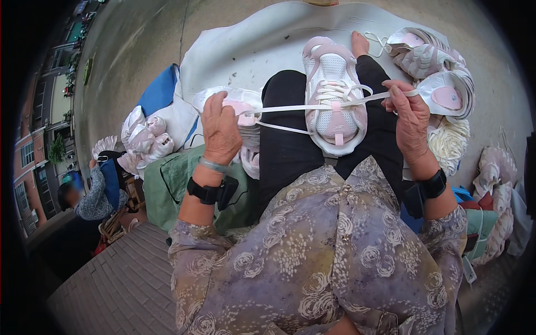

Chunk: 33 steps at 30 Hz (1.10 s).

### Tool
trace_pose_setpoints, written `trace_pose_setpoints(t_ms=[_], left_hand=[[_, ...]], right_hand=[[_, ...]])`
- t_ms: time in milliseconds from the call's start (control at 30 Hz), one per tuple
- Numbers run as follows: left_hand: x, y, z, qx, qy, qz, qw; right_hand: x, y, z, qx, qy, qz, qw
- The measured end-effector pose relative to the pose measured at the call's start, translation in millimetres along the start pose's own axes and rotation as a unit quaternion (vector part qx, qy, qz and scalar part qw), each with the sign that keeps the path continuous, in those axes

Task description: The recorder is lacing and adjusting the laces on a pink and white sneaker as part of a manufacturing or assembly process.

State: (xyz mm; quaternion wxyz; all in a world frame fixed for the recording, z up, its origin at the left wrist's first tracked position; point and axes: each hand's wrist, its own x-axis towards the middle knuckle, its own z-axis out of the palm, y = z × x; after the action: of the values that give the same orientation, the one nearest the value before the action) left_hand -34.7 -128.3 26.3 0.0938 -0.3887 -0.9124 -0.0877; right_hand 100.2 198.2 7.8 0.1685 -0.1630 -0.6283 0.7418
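Note:
A white and pink sneaker (335, 70) rests between my thighs, with white lacing across its middle. Both my hands stretch a white shoelace (287, 108) almost level over it. My left hand (220, 129) is closed on the lace at the left, beside a stack of pink and white shoe uppers (251, 101). On the right, my right hand (409, 118) pinches the other length between thumb and fingers. A loop of lace hangs below the taut part, from near my left hand to the sneaker.
More stacked shoe uppers (446, 95) and a bundle of white laces (448, 146) lie at the right. Bundled uppers (148, 137) and a green bag (173, 184) sit at the left. A white sheet (240, 50) spreads ahead. Another person (100, 192) sits far left.

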Motion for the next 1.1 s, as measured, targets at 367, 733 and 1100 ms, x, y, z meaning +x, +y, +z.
trace_pose_setpoints(t_ms=[367,733,1100], left_hand=[[-59,-90,-13,0.27,-0.15,-0.188,0.932],[39,81,49,-0.095,-0.016,0.13,0.987],[40,94,30,-0.162,-0.113,0.055,0.979]], right_hand=[[-30,-12,-100,0.021,0.17,0.001,0.985],[-23,34,-44,-0.427,-0.091,-0.157,0.886],[30,15,20,-0.305,-0.186,-0.07,0.931]])
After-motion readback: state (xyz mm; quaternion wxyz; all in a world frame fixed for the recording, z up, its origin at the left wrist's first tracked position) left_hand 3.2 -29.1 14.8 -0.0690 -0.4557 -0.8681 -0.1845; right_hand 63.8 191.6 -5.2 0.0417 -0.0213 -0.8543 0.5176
